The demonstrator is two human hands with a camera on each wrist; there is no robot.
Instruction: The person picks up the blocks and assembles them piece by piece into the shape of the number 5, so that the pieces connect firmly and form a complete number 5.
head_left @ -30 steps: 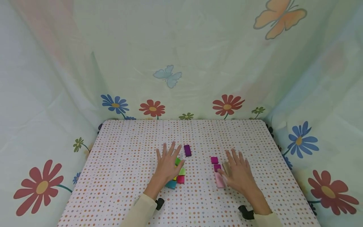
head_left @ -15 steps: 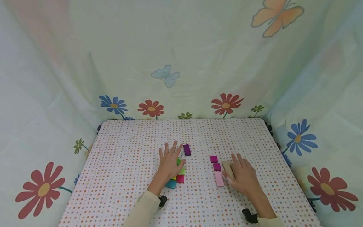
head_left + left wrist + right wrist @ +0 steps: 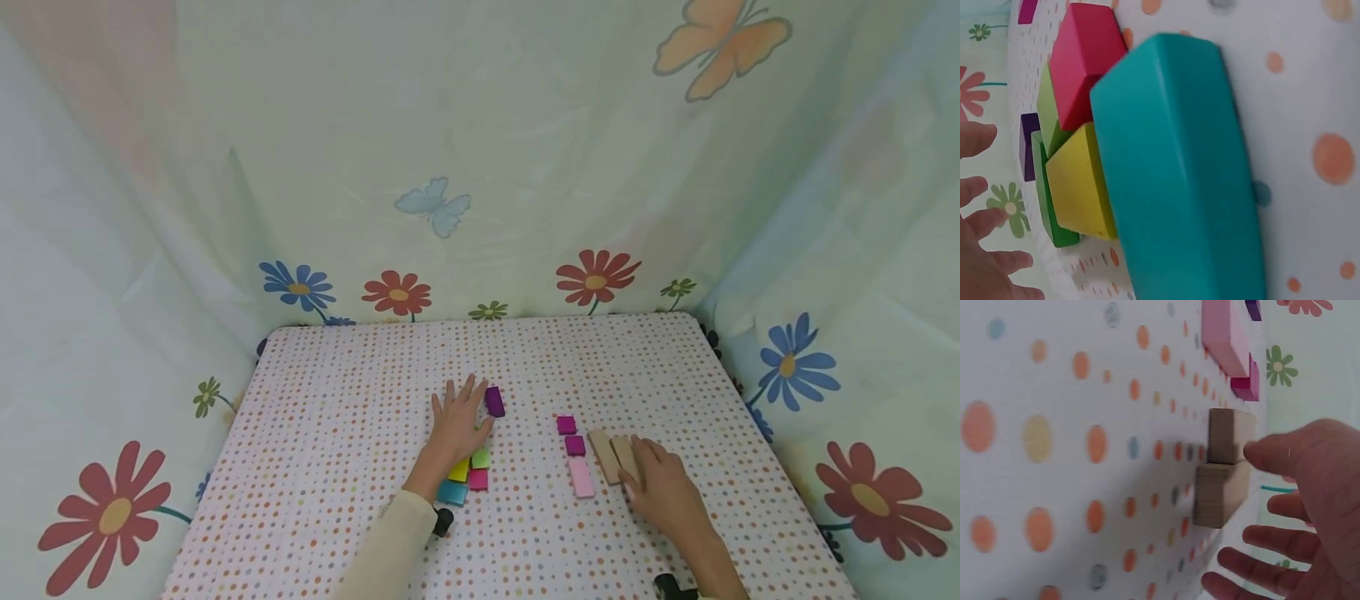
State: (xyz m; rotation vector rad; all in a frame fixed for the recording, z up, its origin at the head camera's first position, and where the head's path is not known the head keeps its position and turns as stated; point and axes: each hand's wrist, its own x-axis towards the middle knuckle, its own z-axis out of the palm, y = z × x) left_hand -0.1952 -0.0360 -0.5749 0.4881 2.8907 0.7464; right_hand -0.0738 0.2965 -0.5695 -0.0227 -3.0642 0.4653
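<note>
My left hand [image 3: 452, 427], fingers spread, hovers over a group of coloured blocks and partly hides them from the head camera. In the left wrist view the group shows a teal block [image 3: 1172, 169], a yellow block [image 3: 1082, 181], a red-pink block [image 3: 1085, 59], a light green block [image 3: 1050, 112] and a green block [image 3: 1047, 200]. My right hand [image 3: 663, 483] is beside two plain wooden blocks, its fingers extended and apart. The left wooden block [image 3: 603, 456] lies against the right wooden block [image 3: 1219, 494]. Whether my thumb touches them, I cannot tell.
A dark purple block [image 3: 494, 402] lies just beyond my left fingertips. Two magenta blocks [image 3: 566, 425] and a pink block [image 3: 581, 477] form a line left of the wooden ones. The dotted tabletop [image 3: 360, 367] ends at a flowered curtain [image 3: 487, 250].
My right hand has moved right and nearer to me, uncovering the two wooden blocks. My left hand has shifted slightly right, still spread above its blocks.
</note>
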